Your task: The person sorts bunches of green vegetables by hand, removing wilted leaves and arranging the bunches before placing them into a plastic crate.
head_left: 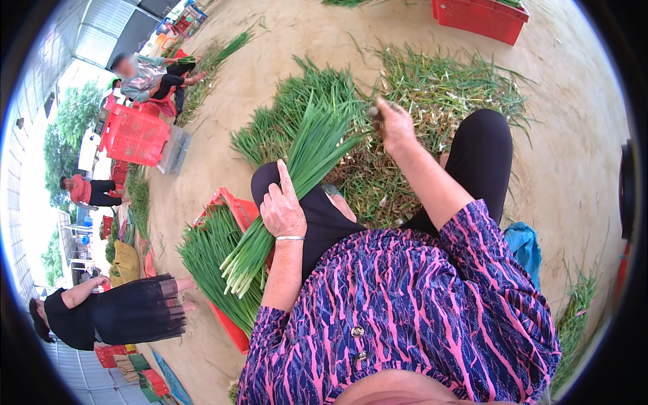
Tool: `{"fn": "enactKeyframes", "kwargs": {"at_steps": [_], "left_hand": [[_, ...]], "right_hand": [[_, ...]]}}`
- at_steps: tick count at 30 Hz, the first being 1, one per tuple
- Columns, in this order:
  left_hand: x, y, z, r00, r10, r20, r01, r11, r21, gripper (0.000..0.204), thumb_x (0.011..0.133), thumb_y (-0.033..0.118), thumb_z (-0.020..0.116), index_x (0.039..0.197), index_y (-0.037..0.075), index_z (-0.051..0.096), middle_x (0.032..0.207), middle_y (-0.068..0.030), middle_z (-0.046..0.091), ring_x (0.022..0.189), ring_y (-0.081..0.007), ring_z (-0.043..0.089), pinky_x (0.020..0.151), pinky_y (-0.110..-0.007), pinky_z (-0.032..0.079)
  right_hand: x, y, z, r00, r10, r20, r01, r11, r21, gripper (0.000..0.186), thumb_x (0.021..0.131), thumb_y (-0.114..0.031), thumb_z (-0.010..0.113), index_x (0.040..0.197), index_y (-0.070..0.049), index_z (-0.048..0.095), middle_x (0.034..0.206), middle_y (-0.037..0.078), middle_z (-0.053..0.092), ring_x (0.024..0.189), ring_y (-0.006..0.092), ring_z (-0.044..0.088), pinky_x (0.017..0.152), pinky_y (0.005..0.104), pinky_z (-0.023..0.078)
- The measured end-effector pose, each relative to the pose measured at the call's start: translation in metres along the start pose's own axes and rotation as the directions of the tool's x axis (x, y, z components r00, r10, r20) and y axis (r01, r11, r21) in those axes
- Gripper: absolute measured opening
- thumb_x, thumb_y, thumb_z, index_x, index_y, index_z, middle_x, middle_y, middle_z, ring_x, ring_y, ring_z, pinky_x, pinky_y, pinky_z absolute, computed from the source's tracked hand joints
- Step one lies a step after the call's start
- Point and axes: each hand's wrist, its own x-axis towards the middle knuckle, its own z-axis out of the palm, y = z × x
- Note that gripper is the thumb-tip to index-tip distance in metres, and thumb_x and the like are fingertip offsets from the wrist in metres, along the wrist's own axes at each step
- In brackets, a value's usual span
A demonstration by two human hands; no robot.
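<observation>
My left hand (282, 209) is closed around a bunch of spring onions (312, 152), its index finger stretched along the leaves. The pale trimmed-looking ends point toward the lower left, over a red crate (233, 201) filled with more long green stalks (216, 243). Ahead, my right hand (393, 127) is raised with its fingers curled together. Something small and greyish shows at its blurred fingertips, too unclear to name. Beneath and beyond both hands lie a heap of green stalks (310, 91) and a looser pile of leaves and dry scraps (432, 88).
Another red crate (479, 20) stands at the far right. A blue bag (523, 246) lies by my right side. To the left, one person (115, 310) stands in dark clothes, another (152, 77) sits by stacked red baskets (135, 133), and a third (91, 192) is farther off.
</observation>
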Motion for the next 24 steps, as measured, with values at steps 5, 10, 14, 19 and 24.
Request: {"fn": "enactKeyframes", "kwargs": {"at_steps": [5,10,14,19,24], "left_hand": [[-0.002,-0.001,-0.001,0.999,-0.024,0.046,0.024,1.000,-0.012,0.080,0.079,0.002,0.057,0.153,0.012,0.027,0.080,-0.0075,0.049,0.068,-0.0255,0.057,0.060,-0.038,0.048],[-0.002,-0.002,0.000,0.999,-0.025,0.028,0.025,1.000,-0.004,0.080,0.080,0.001,0.057,0.153,0.012,0.027,0.080,-0.0079,0.050,0.068,-0.0259,0.058,0.059,-0.039,0.048],[-0.001,-0.001,-0.001,1.000,-0.022,0.015,0.022,1.000,-0.013,0.080,0.080,0.001,0.057,0.153,0.012,0.027,0.080,-0.0079,0.050,0.068,-0.0258,0.057,0.059,-0.039,0.048],[-0.002,-0.003,-0.004,1.000,-0.014,0.010,0.013,1.000,0.012,0.079,0.079,0.003,0.057,0.153,0.011,0.029,0.079,-0.0058,0.047,0.068,-0.0227,0.055,0.059,-0.036,0.048],[-0.002,-0.004,-0.003,1.000,-0.018,-0.002,0.018,1.000,0.015,0.080,0.079,0.003,0.057,0.153,0.012,0.029,0.077,-0.0048,0.046,0.066,-0.0218,0.054,0.058,-0.036,0.047]], "right_hand": [[0.025,-0.023,-0.033,0.989,-0.107,0.100,0.119,0.985,-0.127,0.026,0.093,-0.035,0.064,0.084,-0.010,0.065,0.073,-0.001,0.062,0.064,0.0126,0.057,0.057,0.0290,0.043],[0.021,-0.002,-0.041,0.894,-0.156,0.421,0.393,0.725,-0.566,0.037,0.097,-0.034,0.053,0.102,-0.002,0.072,0.080,0.000,0.060,0.073,0.0099,0.047,0.069,0.0281,0.040],[0.014,0.003,-0.036,0.849,-0.167,0.502,0.464,0.691,-0.554,0.045,0.098,-0.035,0.045,0.103,0.001,0.070,0.090,0.009,0.069,0.086,0.0173,0.057,0.085,0.0321,0.044],[0.001,-0.002,-0.032,0.808,-0.049,0.587,0.401,0.775,-0.488,0.055,0.100,-0.046,0.041,0.116,0.001,0.066,0.108,0.008,0.067,0.101,0.0154,0.054,0.095,0.0329,0.040],[-0.002,0.002,-0.026,0.789,-0.001,0.614,0.383,0.782,-0.491,0.062,0.097,-0.052,0.047,0.121,0.002,0.063,0.115,0.007,0.066,0.107,0.0161,0.054,0.099,0.0329,0.040]]}}
